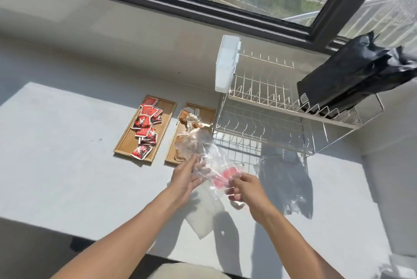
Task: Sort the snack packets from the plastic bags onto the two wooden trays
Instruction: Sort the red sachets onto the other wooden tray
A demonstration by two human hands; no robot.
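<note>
Two wooden trays lie side by side on the grey counter. The left tray [168, 108] carries several red snack packets [146, 128]. The right tray [207, 110] holds brown packets [184, 116] and crumpled clear wrap. Above the counter, in front of the right tray, both hands hold a clear plastic bag [208, 157] with red packets [223, 178] inside. My left hand [186, 179] grips the bag's left side. My right hand [246, 190] pinches the bag at its near end, next to the red packets.
A white wire dish rack [270, 120] stands right of the trays, with a black bag [352, 80] on its upper tier. Another clear plastic bag [279, 179] lies on the counter to the right. A whitish flat bag [204, 213] lies under my hands.
</note>
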